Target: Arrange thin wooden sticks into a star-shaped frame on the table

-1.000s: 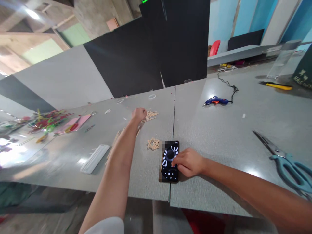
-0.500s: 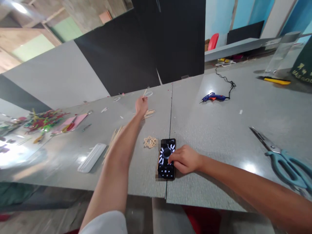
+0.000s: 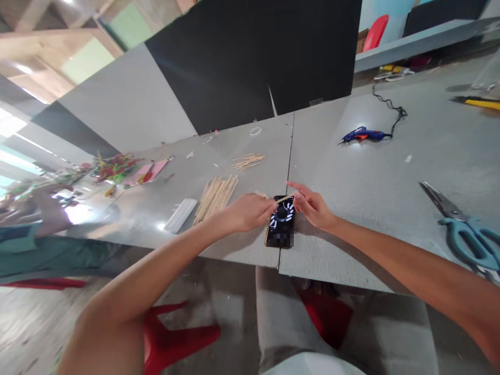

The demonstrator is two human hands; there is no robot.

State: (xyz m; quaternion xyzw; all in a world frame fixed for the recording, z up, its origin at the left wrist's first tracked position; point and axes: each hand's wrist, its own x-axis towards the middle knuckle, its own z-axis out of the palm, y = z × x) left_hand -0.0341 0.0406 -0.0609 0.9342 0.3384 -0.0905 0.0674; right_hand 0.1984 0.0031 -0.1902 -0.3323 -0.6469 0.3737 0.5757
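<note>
A thin wooden stick (image 3: 285, 198) spans the gap between my hands, above the phone. Its left end is in the closed fingers of my left hand (image 3: 252, 212). My right hand (image 3: 313, 208) pinches the other end, its index finger stretched out to the left. Beneath the stick lies the phone (image 3: 279, 225), screen up and lit with a dark picture. A small star-shaped piece of sticks (image 3: 261, 194) is mostly hidden behind my left hand. To the left is a pile of longer wooden sticks (image 3: 216, 195), with a smaller bunch of sticks (image 3: 250, 161) farther back.
A blue glue gun (image 3: 363, 135) with a black cord lies at the back right. Large scissors (image 3: 457, 224) are near my right forearm, and a yellow cutter (image 3: 482, 103) lies beyond them. White glue sticks (image 3: 180, 215) rest left. Another person's arm (image 3: 50, 211) shows far left.
My left hand has come back from the smaller bunch with a stick and is now over the phone. My right hand has lifted from the phone screen and taken the stick's other end.
</note>
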